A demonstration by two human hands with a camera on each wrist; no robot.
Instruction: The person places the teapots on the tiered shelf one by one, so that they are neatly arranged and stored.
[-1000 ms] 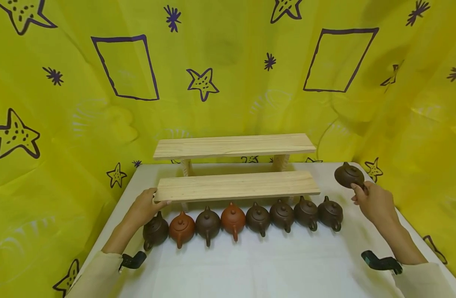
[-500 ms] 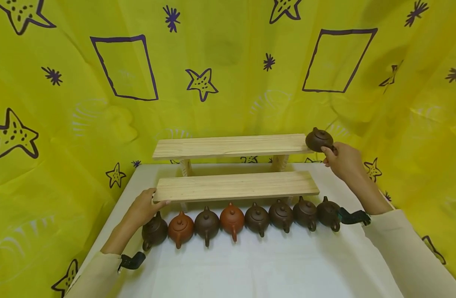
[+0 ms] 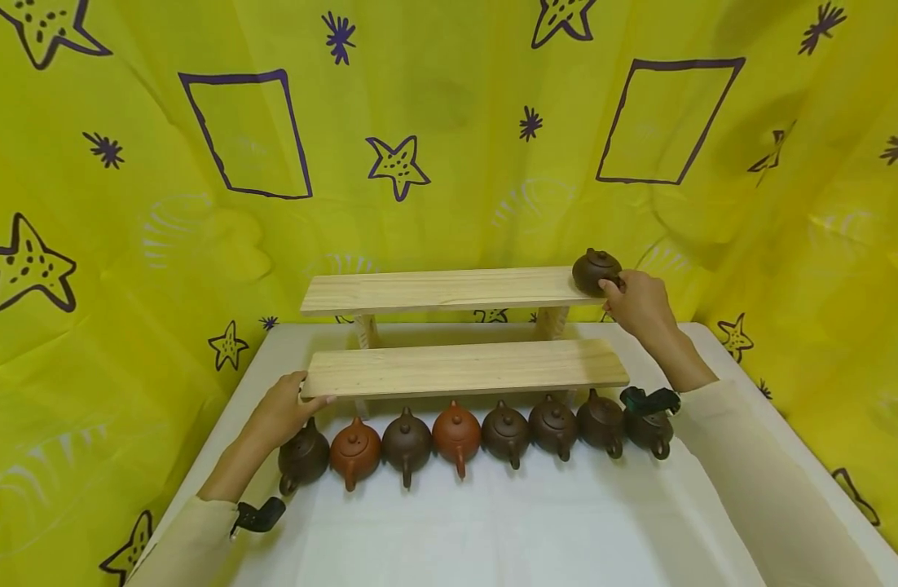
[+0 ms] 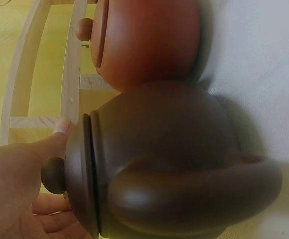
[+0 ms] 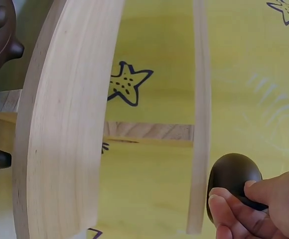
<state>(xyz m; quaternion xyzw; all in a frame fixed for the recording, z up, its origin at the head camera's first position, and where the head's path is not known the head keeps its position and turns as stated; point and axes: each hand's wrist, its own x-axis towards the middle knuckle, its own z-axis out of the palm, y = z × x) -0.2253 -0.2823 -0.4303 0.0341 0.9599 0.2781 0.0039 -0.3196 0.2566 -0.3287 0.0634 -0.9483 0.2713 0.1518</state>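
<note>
Booth [image 3: 126, 342] of yellow star-print curtains [image 3: 456, 216]

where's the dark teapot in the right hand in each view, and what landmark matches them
Head: dark teapot at the right end of the upper board, in the right hand.
Left wrist: not visible.
Right wrist: lower right, just right of the upper board.
Shared landmark: wooden stand, in all three.

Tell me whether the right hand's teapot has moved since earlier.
Yes: in the head view, the dark brown teapot moved left and up, to the right end of the upper shelf.
</note>
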